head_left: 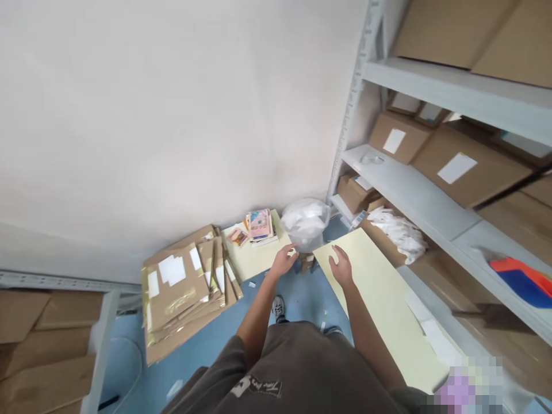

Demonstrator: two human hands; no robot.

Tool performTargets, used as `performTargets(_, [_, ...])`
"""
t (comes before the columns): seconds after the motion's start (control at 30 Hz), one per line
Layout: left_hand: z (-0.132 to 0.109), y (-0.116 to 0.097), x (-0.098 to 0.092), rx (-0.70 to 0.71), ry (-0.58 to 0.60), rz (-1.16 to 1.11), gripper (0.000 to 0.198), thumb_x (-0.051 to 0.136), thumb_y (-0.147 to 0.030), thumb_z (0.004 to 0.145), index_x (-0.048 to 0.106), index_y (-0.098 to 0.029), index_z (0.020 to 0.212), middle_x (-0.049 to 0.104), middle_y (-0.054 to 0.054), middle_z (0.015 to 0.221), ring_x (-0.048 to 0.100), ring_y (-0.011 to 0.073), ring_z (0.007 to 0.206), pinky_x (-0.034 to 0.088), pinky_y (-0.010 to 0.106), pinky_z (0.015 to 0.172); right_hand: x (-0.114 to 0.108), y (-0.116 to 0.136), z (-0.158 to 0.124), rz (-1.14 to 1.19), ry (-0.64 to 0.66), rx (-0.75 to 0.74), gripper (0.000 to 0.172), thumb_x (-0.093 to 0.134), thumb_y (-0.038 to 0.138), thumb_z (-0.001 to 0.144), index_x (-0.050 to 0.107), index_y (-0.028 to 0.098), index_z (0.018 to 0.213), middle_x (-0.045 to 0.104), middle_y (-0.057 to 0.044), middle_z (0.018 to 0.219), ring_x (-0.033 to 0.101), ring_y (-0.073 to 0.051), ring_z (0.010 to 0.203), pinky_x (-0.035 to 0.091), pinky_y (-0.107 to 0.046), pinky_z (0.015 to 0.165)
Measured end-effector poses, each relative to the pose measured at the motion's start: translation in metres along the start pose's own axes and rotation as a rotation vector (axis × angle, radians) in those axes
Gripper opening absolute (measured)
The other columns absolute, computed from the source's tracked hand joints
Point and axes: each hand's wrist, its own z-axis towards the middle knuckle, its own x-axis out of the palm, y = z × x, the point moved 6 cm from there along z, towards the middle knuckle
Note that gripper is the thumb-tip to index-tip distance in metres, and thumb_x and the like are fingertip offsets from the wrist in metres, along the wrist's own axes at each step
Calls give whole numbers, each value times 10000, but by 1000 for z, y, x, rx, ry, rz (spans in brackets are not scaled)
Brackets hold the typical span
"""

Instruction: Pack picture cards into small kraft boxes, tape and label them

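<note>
My left hand (284, 260) is held out near the clear plastic bag (305, 221), its fingers apart and nothing in them. To the right, my right hand (341, 265) hovers over or rests at the near end of a pale yellow board (383, 305), fingers spread and holding nothing. The clear bag, with white contents, stands by the wall between the two hands. Left of it, a stack of booklets (260, 224) lies on another pale yellow surface (252, 261).
Flattened cardboard (179, 293) is piled at the left on the blue floor (297, 299). Grey shelves (431, 195) with cardboard boxes (470, 167) rise at the right, holding a white cloth-like bundle (399, 233). More boxes (47, 368) fill a left shelf.
</note>
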Motion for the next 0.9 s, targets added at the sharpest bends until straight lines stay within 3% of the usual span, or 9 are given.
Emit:
performTargets(0.27, [4, 93, -165, -112, -248, -52, 432, 778, -435, 904, 759, -221, 1279, 732, 153, 1365, 732, 288, 1131, 662, 439, 891, 145, 128, 49, 42, 188, -158, 547, 507, 342, 993, 634, 203, 1506, 619, -154, 1551, 545, -318, 1472, 428, -537, 1265])
performTargets(0.37, [-3, 116, -217, -134, -323, -60, 478, 797, -451, 894, 754, -217, 1309, 716, 169, 1390, 716, 305, 1166, 646, 467, 932, 194, 170, 65, 43, 299, -205, 598, 526, 314, 980, 585, 203, 1564, 578, -157, 1595, 497, -327, 1516, 392, -553, 1288])
performTargets(0.47, [-14, 136, -254, -184, -389, -82, 529, 794, -451, 893, 740, -206, 1359, 709, 175, 1412, 704, 323, 1184, 634, 467, 939, 232, 211, 78, 42, 385, -271, 648, 525, 290, 981, 516, 218, 1625, 531, -135, 1644, 443, -307, 1562, 360, -539, 1311])
performTargets(0.57, [-28, 159, -276, -268, -468, -102, 603, 814, -467, 870, 724, -196, 1401, 729, 169, 1381, 715, 331, 1164, 619, 464, 966, 264, 242, 87, 52, 455, -342, 662, 525, 293, 990, 488, 210, 1646, 495, -133, 1674, 399, -293, 1594, 352, -509, 1317])
performTargets(0.67, [-39, 177, -282, -321, -540, -148, 688, 818, -486, 866, 682, -171, 1462, 710, 189, 1415, 708, 341, 1213, 592, 466, 1027, 293, 259, 93, 39, 517, -386, 658, 526, 292, 988, 497, 205, 1640, 456, -140, 1701, 363, -298, 1617, 345, -514, 1317])
performTargets(0.9, [-43, 204, -277, -402, -596, -226, 691, 717, -373, 922, 577, -169, 1568, 618, 180, 1562, 677, 297, 1300, 543, 452, 1105, 365, 260, 101, 3, 695, -382, 725, 556, 277, 948, 464, 207, 1663, 423, -151, 1720, 389, -310, 1605, 381, -506, 1292])
